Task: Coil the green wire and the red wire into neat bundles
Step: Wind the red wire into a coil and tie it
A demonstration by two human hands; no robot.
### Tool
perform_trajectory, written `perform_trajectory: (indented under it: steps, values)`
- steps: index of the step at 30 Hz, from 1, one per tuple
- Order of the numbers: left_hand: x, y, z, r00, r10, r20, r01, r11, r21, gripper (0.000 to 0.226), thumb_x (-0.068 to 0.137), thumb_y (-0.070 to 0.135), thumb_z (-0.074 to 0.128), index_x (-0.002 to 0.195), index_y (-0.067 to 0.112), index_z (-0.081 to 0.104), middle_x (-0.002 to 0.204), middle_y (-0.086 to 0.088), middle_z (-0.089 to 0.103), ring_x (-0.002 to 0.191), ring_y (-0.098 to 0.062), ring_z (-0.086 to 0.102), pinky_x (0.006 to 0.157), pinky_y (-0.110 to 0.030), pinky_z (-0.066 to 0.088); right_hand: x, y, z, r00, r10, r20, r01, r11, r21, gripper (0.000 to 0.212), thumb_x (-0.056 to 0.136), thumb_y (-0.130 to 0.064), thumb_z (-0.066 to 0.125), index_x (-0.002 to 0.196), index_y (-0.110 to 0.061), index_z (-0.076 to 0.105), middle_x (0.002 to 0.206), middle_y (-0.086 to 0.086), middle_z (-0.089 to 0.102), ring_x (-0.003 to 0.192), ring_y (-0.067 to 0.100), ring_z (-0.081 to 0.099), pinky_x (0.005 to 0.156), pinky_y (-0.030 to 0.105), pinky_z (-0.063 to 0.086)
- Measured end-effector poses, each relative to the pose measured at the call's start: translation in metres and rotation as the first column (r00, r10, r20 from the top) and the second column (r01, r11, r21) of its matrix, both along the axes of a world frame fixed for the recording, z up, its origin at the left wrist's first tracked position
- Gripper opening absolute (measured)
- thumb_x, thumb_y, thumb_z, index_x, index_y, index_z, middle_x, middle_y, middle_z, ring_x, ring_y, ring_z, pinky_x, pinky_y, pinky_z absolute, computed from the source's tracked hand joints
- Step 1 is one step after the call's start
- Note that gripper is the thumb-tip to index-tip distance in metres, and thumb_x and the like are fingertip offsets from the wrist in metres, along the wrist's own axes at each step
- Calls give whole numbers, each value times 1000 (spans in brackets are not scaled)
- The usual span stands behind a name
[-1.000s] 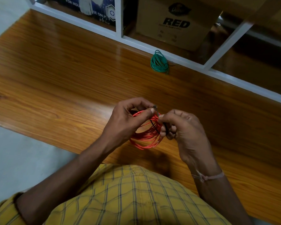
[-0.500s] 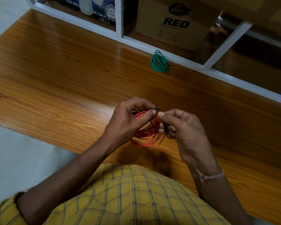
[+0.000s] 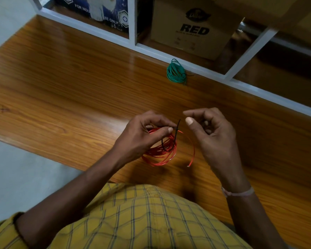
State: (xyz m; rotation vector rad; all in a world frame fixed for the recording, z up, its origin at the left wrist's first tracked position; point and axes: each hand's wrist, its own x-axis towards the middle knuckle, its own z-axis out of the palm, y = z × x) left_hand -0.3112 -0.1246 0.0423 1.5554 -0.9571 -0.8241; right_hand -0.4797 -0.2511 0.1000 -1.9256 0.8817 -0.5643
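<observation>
We are pinching the red wire [image 3: 160, 151] coil and black tie [image 3: 177, 131] in our left hand [image 3: 142, 135]; right hand [image 3: 210, 133] hovering beside, fingers curled, empty. Green wire [image 3: 176, 73] lying bundled beyond both. Risk: loose tail springing free (tie apparently not cinched).

Your left hand [image 3: 142, 135] holds the red wire [image 3: 160, 151] coil above the bench [image 3: 61, 83], in front of you. Your right hand [image 3: 210, 133] sits just right of the coil, apart from it. The wire's loose end hangs between coil and right hand. The green wire [image 3: 176, 72] bundle lies farther back on the bench, against the shelf frame [image 3: 196, 66]. A cardboard box [image 3: 196, 27] stands behind it inside the shelf.
</observation>
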Motion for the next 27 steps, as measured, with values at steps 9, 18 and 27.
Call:
perform_trajectory:
  steps: [9,18,27]
  values:
    - [5,1,4,996,-79,-36,80,996,39,12,99,21,77,109,22,83,108,-2,76,106,-16,75,94,-39,60,4,-18,-1,974,215,-70,-222,969,-112,5,92,-15,79,89,-16,75,93,-2,59,83,8,59,69,13,43]
    - [5,-1,4,953,-119,-278,130,991,23,20,92,29,78,99,10,80,92,0,79,87,-10,73,82,-24,53,5,-18,-12,991,132,8,-131,972,193,5,87,-25,83,85,-22,80,92,10,67,82,28,60,73,27,48]
    - [3,-7,-2,956,-112,-271,128,991,42,6,94,8,78,90,4,78,86,-6,77,83,-17,71,80,-27,55,5,-13,-30,995,94,32,-99,964,246,8,97,-20,74,92,-14,74,81,-3,59,72,9,49,68,24,44]
